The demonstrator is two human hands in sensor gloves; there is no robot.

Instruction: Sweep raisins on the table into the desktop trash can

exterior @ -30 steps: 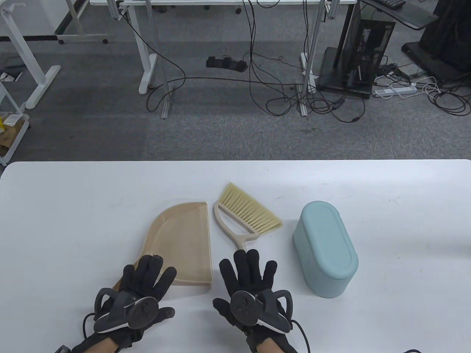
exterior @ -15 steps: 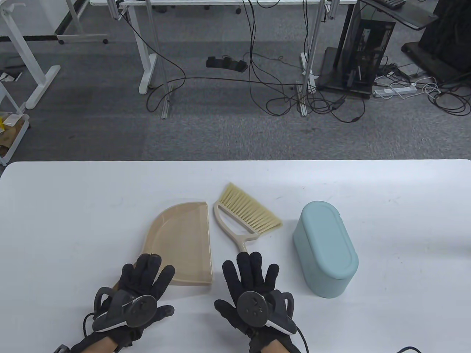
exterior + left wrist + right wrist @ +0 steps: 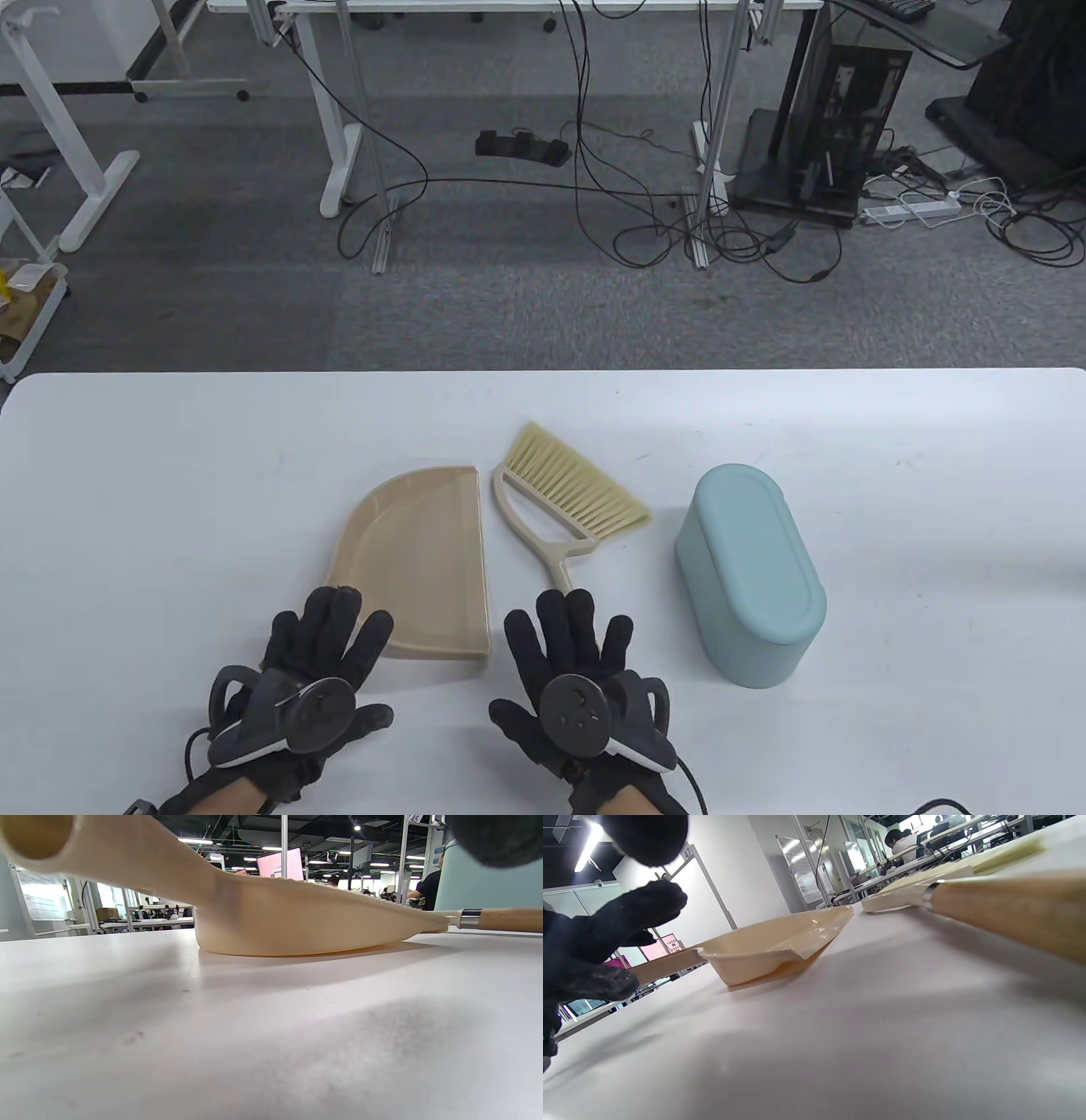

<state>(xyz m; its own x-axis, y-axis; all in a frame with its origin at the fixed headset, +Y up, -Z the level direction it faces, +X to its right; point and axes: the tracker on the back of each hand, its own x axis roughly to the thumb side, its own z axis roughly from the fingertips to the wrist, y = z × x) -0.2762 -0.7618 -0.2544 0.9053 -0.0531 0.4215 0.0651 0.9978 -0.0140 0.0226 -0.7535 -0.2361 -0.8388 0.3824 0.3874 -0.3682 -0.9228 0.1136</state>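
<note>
A beige dustpan (image 3: 416,552) lies on the white table (image 3: 127,509), with a beige brush (image 3: 568,497) right of it and a light blue trash can (image 3: 751,577) further right. My left hand (image 3: 327,637) is flat with spread fingers over the dustpan's handle, which it hides. My right hand (image 3: 568,637) is flat with spread fingers over the end of the brush handle. Neither hand grips anything. The left wrist view shows the dustpan (image 3: 297,916) and the wooden brush handle (image 3: 509,919). The right wrist view shows the dustpan (image 3: 772,946) and the brush handle (image 3: 1009,908). No raisins show.
The table's far edge (image 3: 543,373) borders grey carpet with desk legs and cables. Bare table lies left of the dustpan and right of the trash can.
My left hand has drifted slightly left. My right hand's fingertips have drawn back a little along the brush handle. The dustpan, brush and trash can have not moved.
</note>
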